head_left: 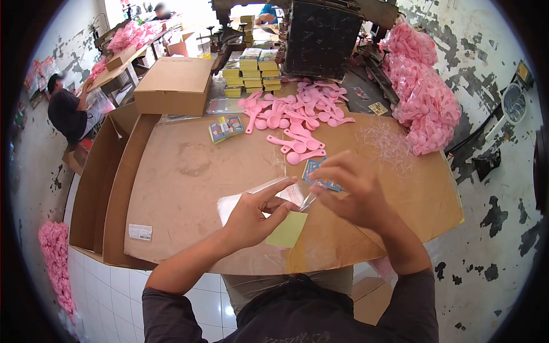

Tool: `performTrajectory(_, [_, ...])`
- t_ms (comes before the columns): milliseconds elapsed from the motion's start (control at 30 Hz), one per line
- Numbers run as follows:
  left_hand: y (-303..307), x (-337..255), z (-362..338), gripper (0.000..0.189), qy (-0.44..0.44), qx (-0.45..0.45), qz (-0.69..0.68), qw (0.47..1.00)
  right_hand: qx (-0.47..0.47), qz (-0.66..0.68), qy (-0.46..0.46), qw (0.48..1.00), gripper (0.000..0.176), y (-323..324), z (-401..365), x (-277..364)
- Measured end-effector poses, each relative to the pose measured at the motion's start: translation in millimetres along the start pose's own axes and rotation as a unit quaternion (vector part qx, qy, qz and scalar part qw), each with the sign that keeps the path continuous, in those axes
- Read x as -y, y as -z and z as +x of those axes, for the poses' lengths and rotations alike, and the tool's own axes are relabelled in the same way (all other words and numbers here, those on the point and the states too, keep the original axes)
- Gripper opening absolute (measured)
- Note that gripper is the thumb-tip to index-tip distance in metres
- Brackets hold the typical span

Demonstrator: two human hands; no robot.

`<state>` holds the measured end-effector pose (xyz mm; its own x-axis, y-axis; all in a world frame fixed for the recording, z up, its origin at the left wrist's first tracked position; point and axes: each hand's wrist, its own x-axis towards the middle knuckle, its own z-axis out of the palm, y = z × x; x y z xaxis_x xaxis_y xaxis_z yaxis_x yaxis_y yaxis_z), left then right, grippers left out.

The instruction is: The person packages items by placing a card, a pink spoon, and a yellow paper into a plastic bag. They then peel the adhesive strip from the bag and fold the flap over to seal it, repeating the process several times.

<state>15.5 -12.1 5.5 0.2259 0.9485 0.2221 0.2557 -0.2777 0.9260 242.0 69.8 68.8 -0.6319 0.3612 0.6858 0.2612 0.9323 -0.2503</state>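
Note:
My left hand (254,214) is over a stack of clear plastic bags (229,207), its thumb and forefinger closed at the top of a pale green card (289,228). A bit of pink shows at the card's lower edge. My right hand (357,194) is raised just right of it, fingers curled, with a thin clear plastic strip (309,200) running down from the fingertips toward the card. Blue printed cards (311,167) lie partly hidden behind this hand. Beyond them spreads a heap of pink plastic measuring spoons (294,114).
A banded bundle of cards (226,130) lies left of the spoons. Card stacks (251,68) and a closed cardboard box (174,80) stand behind. Clear plastic scraps (389,148) litter the right side, near bulging bags of pink spoons (426,97). Another person (71,108) sits far left.

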Motion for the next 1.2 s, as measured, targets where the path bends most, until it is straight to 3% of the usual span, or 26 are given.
performTrajectory(33, [-1.6,1.6,-0.5,0.053,-0.006,-0.001,0.009,1.000,-0.012,-0.046,0.048,0.998,0.019,-9.0,-2.0,2.8])
performTrajectory(133, [-4.0,9.3,-2.8,0.054,-0.027,-0.007,0.034,0.999,-0.005,-0.102,0.060,0.993,0.020,-22.2,-1.6,10.8])
performTrajectory(433, [-3.9,10.9,-3.8,0.052,-0.069,-0.019,0.083,0.994,0.012,-0.107,0.061,0.992,0.017,-32.9,3.1,11.2])
performTrajectory(533, [-2.5,11.1,-1.9,0.053,-0.069,-0.016,0.081,0.994,-0.028,0.020,0.002,0.999,0.013,-32.3,2.5,-0.4])
performTrajectory(633, [1.4,0.5,-0.2,0.051,-0.030,0.001,0.054,0.998,-0.048,0.119,-0.155,0.980,0.008,-3.9,-1.8,-18.1])
performTrajectory(700, [1.6,4.6,-1.1,0.050,0.006,0.006,0.018,1.000,-0.103,0.275,-0.250,0.923,0.008,21.4,-12.6,-54.9])
performTrajectory(767, [1.3,9.5,-0.6,0.050,0.010,-0.009,-0.054,0.998,-0.061,0.470,-0.277,0.836,0.011,73.6,-38.6,-117.3])
performTrajectory(833, [0.8,9.6,0.0,0.050,0.017,-0.020,-0.102,0.994,-0.063,0.466,-0.308,0.827,0.019,104.9,-69.1,-189.5])
performTrajectory(867, [0.5,8.2,0.3,0.050,0.022,-0.024,-0.115,0.993,-0.007,0.141,-0.350,0.926,0.024,104.9,-100.3,-219.3])
performTrajectory(900, [0.6,7.0,0.8,0.051,0.027,-0.029,-0.126,0.991,0.049,-0.200,-0.349,0.914,0.029,98.4,-133.4,-247.6])
performTrajectory(933, [0.4,6.5,1.8,0.051,0.032,-0.030,-0.135,0.990,0.099,-0.517,-0.307,0.793,0.034,94.4,-149.5,-261.0])
performTrajectory(1033, [-0.9,9.7,4.3,0.051,0.042,-0.030,-0.151,0.987,-0.093,-0.380,-0.195,0.900,0.047,84.1,-118.8,-218.0])
performTrajectory(1133, [-4.6,18.5,4.6,0.050,0.042,-0.033,-0.163,0.985,-0.045,-0.156,-0.312,0.936,0.043,54.1,-67.9,-135.4])
performTrajectory(1200, [-5.5,15.7,6.3,0.049,0.038,-0.041,-0.187,0.981,0.076,0.048,-0.388,0.917,0.039,31.4,-42.5,-84.3])
